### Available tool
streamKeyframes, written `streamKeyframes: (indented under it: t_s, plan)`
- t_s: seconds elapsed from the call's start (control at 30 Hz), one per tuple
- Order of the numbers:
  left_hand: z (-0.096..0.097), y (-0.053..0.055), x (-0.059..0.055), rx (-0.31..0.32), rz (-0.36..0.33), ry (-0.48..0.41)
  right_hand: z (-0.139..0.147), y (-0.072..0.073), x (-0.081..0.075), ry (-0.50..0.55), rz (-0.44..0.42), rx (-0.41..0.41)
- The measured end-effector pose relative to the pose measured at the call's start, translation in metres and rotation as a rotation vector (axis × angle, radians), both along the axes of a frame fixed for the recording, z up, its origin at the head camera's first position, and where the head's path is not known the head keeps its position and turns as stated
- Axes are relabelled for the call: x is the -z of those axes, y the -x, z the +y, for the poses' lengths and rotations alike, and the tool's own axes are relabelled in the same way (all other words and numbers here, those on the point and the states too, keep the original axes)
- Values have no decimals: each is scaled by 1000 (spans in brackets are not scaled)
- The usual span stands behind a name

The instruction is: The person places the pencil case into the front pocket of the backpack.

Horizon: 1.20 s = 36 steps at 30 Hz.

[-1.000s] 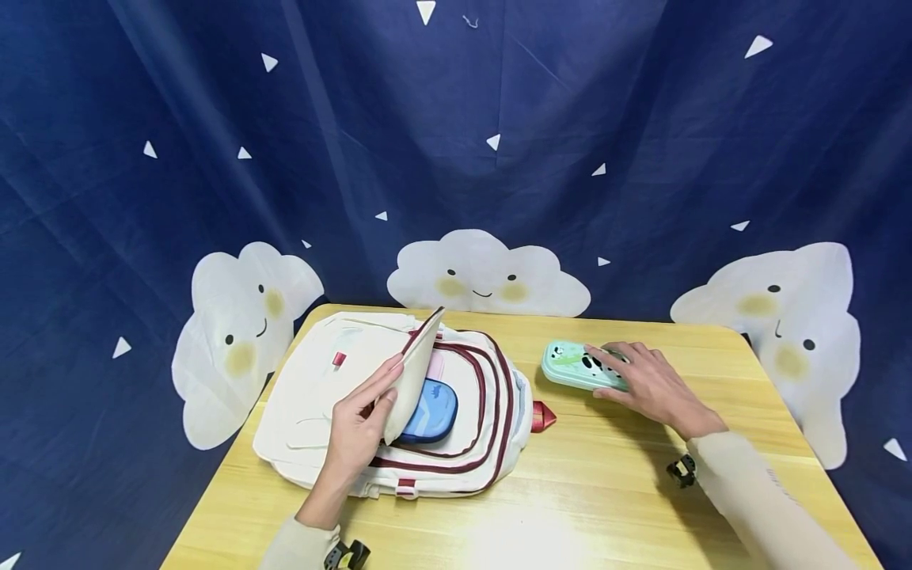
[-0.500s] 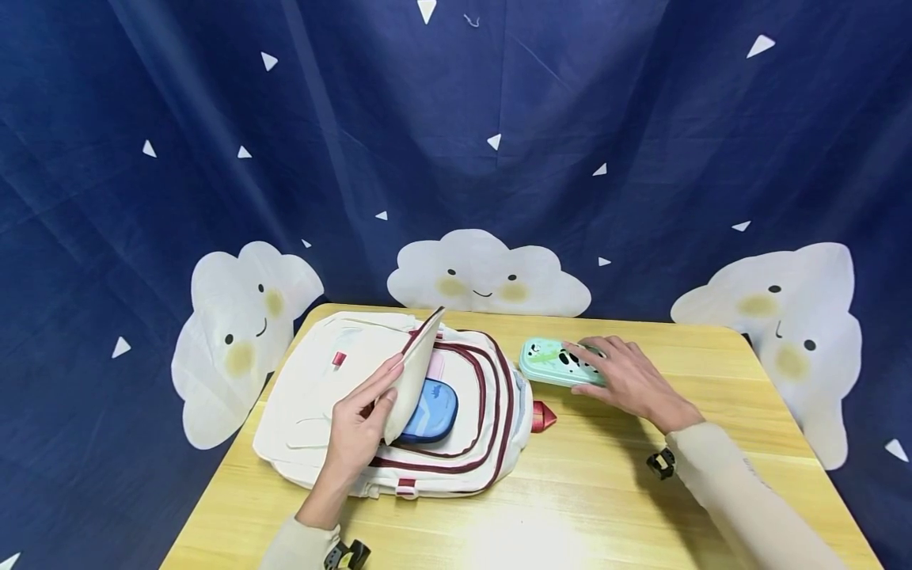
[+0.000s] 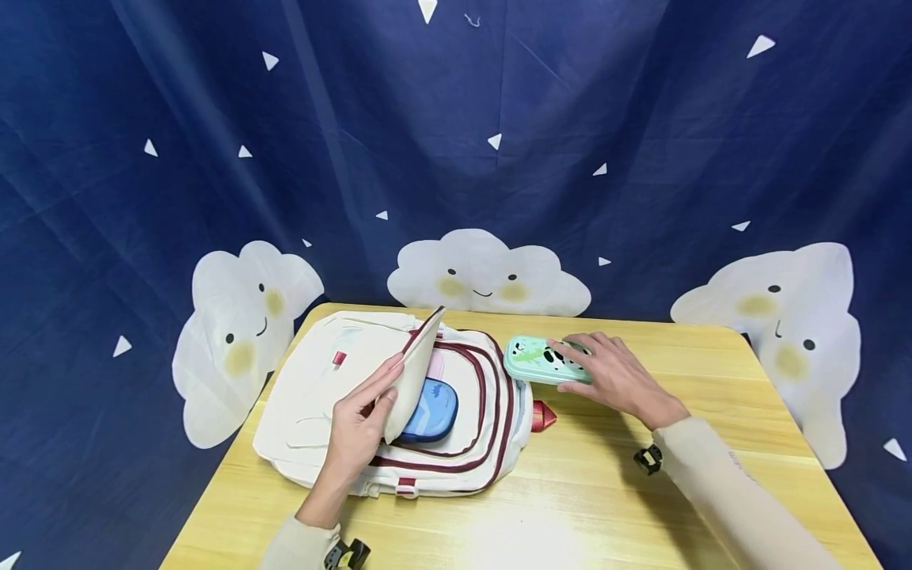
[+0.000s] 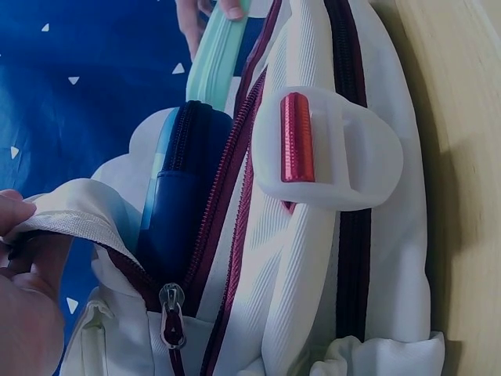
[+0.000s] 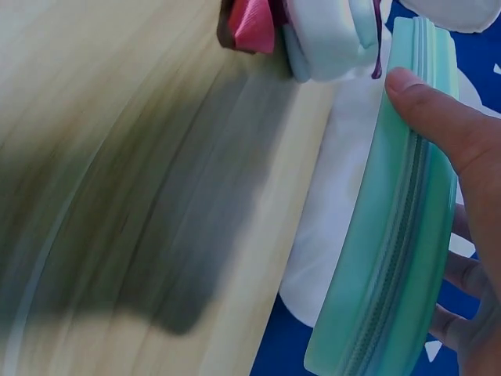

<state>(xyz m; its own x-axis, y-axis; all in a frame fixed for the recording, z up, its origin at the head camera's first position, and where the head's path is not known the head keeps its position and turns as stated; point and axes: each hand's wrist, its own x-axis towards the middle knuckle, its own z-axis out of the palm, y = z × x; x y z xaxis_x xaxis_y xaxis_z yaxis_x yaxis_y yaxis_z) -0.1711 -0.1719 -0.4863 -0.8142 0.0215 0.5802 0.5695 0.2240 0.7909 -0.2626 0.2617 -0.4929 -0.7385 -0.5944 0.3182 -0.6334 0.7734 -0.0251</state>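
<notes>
A white backpack point(image 3: 306, 396) with dark red zips lies on the table, its front pocket unzipped. My left hand point(image 3: 362, 416) pinches the pocket's flap point(image 3: 416, 380) and holds it raised. Inside the pocket sits a blue zip case point(image 3: 431, 412), whose dark blue zipped side shows in the left wrist view, with a pink item point(image 3: 436, 364) partly hidden behind it. My right hand point(image 3: 613, 372) grips a mint green pencil case point(image 3: 530, 360) with a panda print, at the backpack's right end. In the right wrist view the thumb presses the pencil case point(image 5: 383, 227) near its zip, above the table.
The wooden table point(image 3: 591, 491) stretches to the right and front of the backpack. A red tab point(image 3: 543, 416) sticks out from the backpack's right end. Behind the table hangs a dark blue curtain point(image 3: 456, 119) with white clouds and triangles.
My right hand has carried the mint green pencil case leftward, up to the backpack's right edge. The left hand and the raised flap have stayed in place.
</notes>
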Motion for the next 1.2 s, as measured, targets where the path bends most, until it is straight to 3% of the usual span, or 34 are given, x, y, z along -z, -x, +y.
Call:
streamKeyframes:
  t_s: [0.33,0.77,1.2]
  plan:
    - [-1,-3,-3,7,-73,5,-13,1,-7,8,16,-32]
    - [-1,-1,-2,6,-36,6,-36,3,-7,17,39,-51]
    - [0,-2,-2,-2,-40,15,-67,5,-8,0,-10,-70]
